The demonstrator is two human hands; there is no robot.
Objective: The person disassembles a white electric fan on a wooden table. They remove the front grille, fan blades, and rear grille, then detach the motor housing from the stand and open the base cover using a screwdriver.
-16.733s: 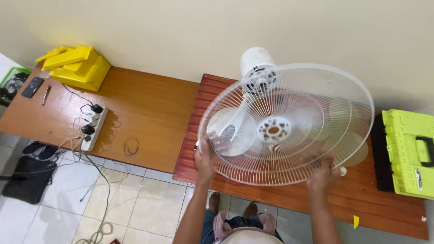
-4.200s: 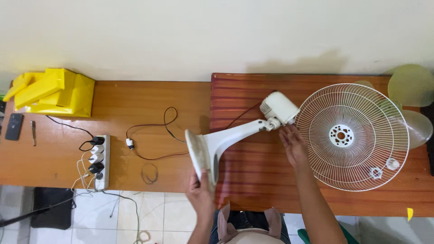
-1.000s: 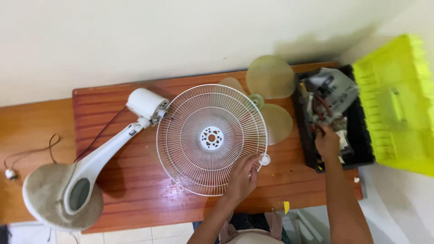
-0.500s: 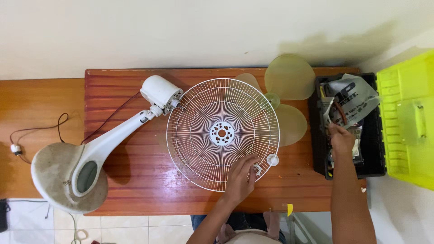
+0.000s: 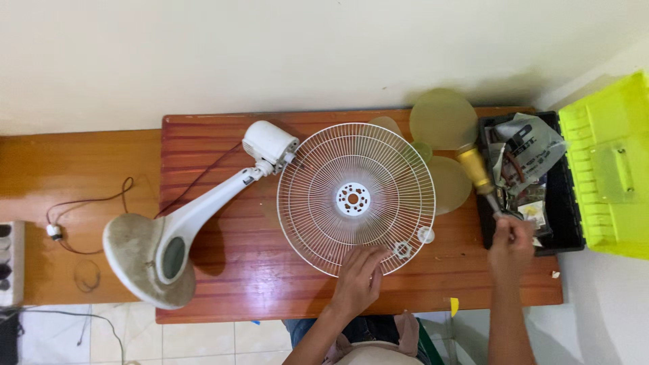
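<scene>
While left hand point(image 5: 358, 280) presses fan guard point(image 5: 356, 197), right hand point(image 5: 510, 240) lifts screwdriver point(image 5: 481, 177).

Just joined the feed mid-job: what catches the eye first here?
The white fan grille lies flat mid-table, the left hand on its near rim. At right, the right hand lifts a yellow-handled screwdriver from the open toolbox. The fan stand lies tipped over at left.

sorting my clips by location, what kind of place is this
Probably a home repair corner or small workshop: a dismantled fan grille on a wooden table, an open yellow-green toolbox, and a screwdriver in the right hand.
</scene>
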